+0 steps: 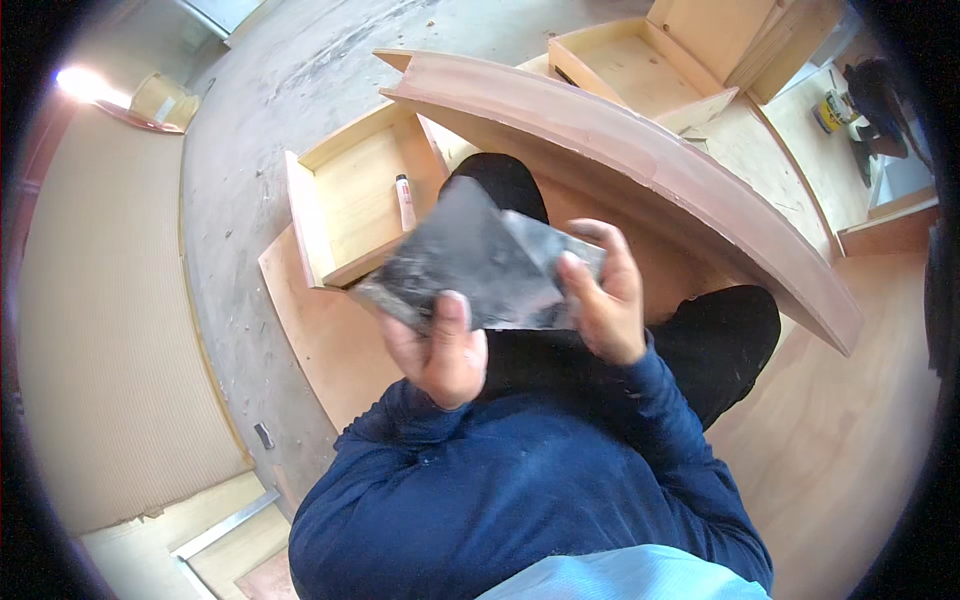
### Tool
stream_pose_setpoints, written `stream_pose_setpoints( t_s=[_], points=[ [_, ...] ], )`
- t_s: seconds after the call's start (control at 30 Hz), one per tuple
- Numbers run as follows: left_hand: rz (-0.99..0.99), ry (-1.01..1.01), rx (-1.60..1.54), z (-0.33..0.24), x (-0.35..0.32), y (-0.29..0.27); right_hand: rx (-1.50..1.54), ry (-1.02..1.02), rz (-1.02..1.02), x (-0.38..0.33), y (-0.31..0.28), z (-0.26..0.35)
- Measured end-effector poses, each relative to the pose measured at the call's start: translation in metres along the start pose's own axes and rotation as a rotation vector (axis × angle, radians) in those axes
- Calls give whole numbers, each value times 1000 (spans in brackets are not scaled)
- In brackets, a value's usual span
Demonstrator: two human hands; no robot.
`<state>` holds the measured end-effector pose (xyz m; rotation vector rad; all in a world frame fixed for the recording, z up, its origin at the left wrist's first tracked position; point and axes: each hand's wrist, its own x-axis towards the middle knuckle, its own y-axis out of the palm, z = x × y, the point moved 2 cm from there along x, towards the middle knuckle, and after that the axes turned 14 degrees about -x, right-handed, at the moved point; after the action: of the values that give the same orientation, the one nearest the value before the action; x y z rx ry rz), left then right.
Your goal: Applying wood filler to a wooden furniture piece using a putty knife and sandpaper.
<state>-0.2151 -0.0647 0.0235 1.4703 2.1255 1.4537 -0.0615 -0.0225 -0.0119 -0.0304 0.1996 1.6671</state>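
Observation:
In front of my lap I hold a dark grey, worn sheet of sandpaper point(465, 245), folded or creased so that two flaps meet at an angle. My left hand point(445, 352) grips its near left edge, thumb on top. At the right end, my right hand point(612, 305) pinches the other flap between thumb and fingers. Motion blurs part of the sheet. Just beyond it lies a long curved wooden panel point(640, 165) with a smooth pinkish face, resting across by my knees. A white tube with a black cap point(405, 202) lies in a shallow wooden drawer point(345, 265) to the left.
Another wooden drawer box point(640, 75) stands at the back right. A plywood sheet point(320, 345) lies beneath the left drawer. Ribbed cardboard point(110, 300) covers the left side, with a yellowish bucket point(160, 103) at its far end. A small yellow-labelled can point(828, 112) sits far right.

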Motion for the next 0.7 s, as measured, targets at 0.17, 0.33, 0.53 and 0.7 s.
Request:
stream_pose_setpoints(
  t_s=[0.17, 0.33, 0.53, 0.7],
  points=[
    [152, -186, 171, 16, -1, 15, -126, -175, -282, -46, -76, 18],
    [421, -529, 348, 39, -2, 25, -53, -283, -664, -116, -157, 4],
    [402, -829, -40, 89, -26, 35, -1174, -340, -1178, -217, -244, -13],
    [429, -1014, 34, 97, -40, 34, -1100, 172, -1546, -267, -282, -46]
  ],
)
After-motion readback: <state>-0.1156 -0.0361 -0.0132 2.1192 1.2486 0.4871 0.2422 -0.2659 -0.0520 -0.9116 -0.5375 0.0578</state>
